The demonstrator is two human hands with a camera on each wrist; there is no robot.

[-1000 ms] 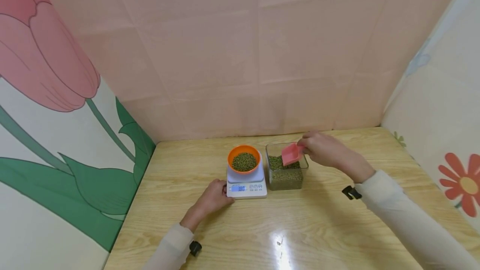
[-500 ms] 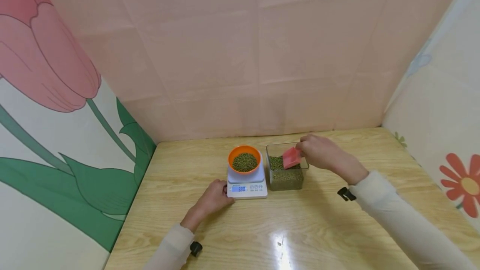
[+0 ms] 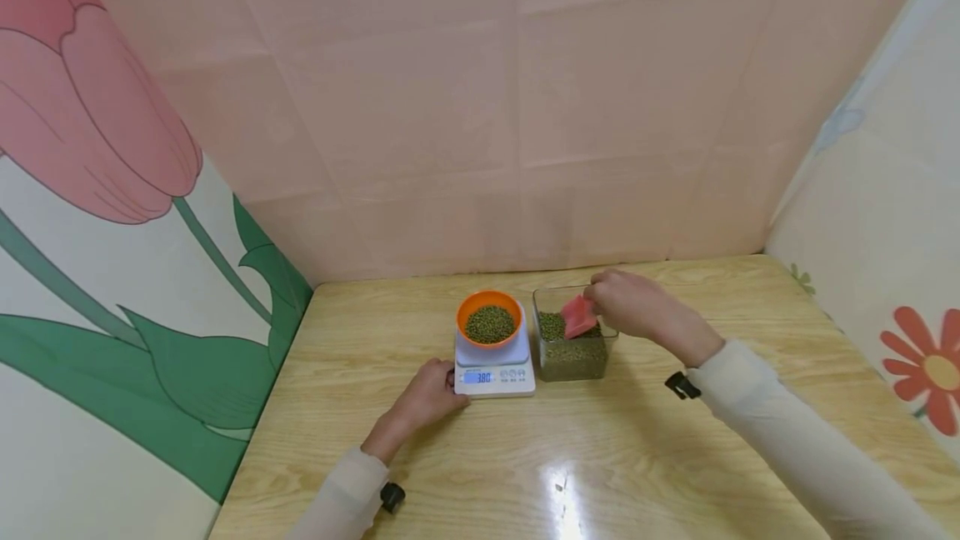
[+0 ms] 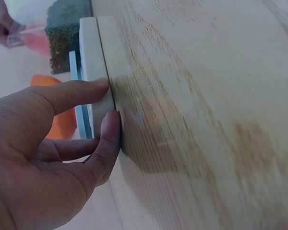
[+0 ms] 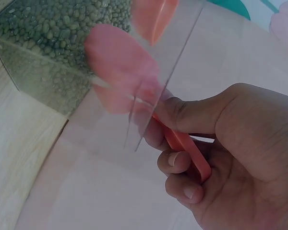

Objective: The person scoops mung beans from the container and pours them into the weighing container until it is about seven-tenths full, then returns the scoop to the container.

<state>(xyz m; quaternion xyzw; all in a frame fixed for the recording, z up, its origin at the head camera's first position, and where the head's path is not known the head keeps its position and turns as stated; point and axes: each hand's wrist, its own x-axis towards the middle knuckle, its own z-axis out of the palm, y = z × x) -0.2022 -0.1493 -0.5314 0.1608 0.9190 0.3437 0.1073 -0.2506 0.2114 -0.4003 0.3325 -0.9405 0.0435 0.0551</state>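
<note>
Pink back wall (image 3: 420, 107), flower-printed side walls (image 3: 862, 215) | glossy wood-grain bench (image 3: 337, 407) | near its back edge: white scale (image 3: 491, 359) bearing orange bowl (image 3: 462, 322) of green beans (image 3: 490, 324), left hand (image 3: 427, 394), fingers gripping scale's corner | just beside: clear bean container (image 3: 573, 363), right hand (image 3: 633, 304), fingers clenched round pink scoop (image 3: 578, 317) tilted inside

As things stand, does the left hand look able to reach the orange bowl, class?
Probably yes: the left hand grips the near left corner of the scale, the orange bowl sits on top, and nothing visible blocks it, though the hand may need to let go.
</note>
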